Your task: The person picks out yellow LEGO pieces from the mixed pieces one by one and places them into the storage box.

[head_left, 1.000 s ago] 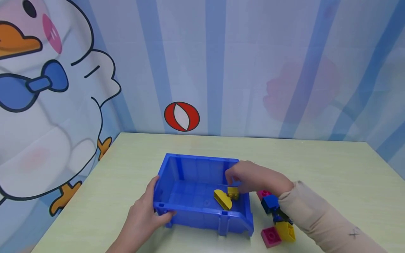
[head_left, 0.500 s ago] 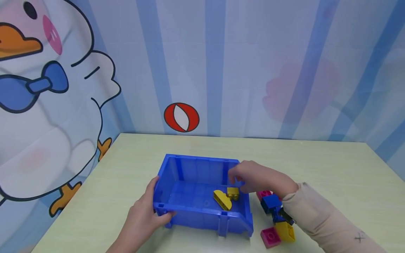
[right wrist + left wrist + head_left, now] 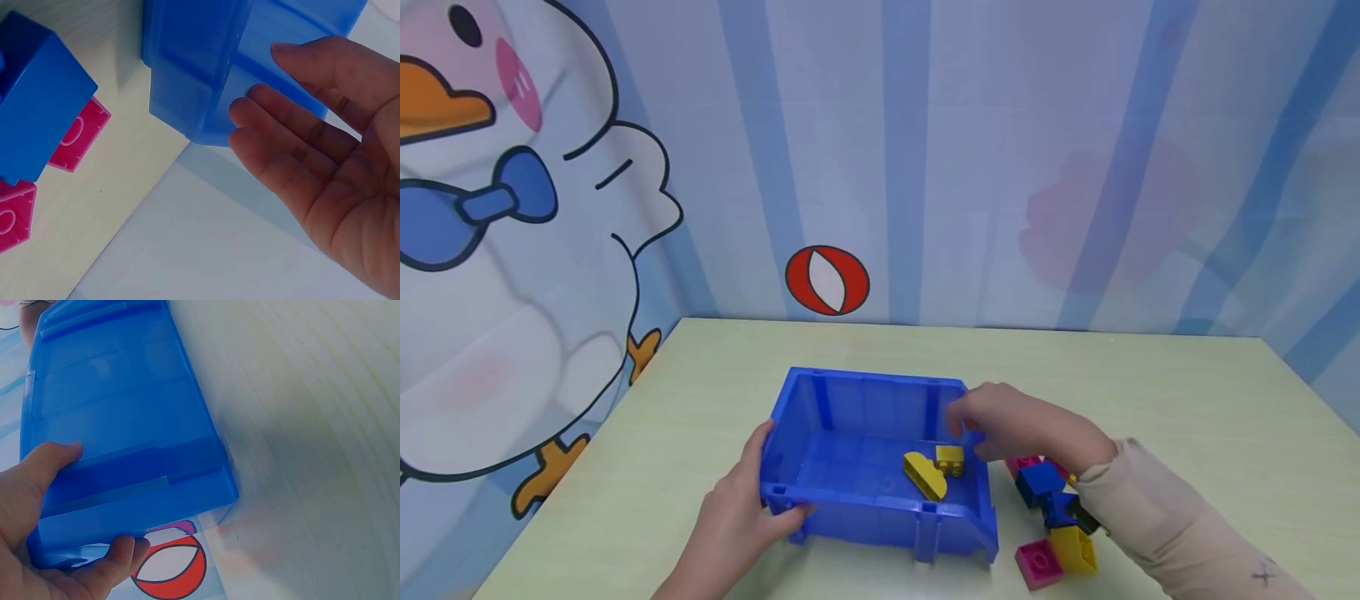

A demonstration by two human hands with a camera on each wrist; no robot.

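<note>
My left hand (image 3: 733, 510) grips the left end of a blue plastic bin (image 3: 865, 525), thumb on its front wall. The left wrist view shows the thumb of this hand (image 3: 40, 500) on one wall and curled fingers at the end. Inside the bin, towards the right, lie a rounded yellow block (image 3: 924, 477) and a small studded yellow brick (image 3: 950, 458). Over the bin's right rim hovers my right hand (image 3: 1013, 423), holding nothing. In the right wrist view its fingers are loosely bent and apart from the thumb, close beside the bin wall (image 3: 187, 81).
On the table right of the bin sits a loose cluster of building blocks: a blue block (image 3: 1040, 483), a yellow block (image 3: 1073, 550) and a pink brick (image 3: 1040, 564) among them. My right sleeve (image 3: 1165, 517) overlaps part of it. A printed cloth backdrop (image 3: 970, 167) stands behind the table.
My right hand has drifted slightly right, away from the yellow blocks, and its forearm moved right too. The left hand keeps its grip on the bin.
</note>
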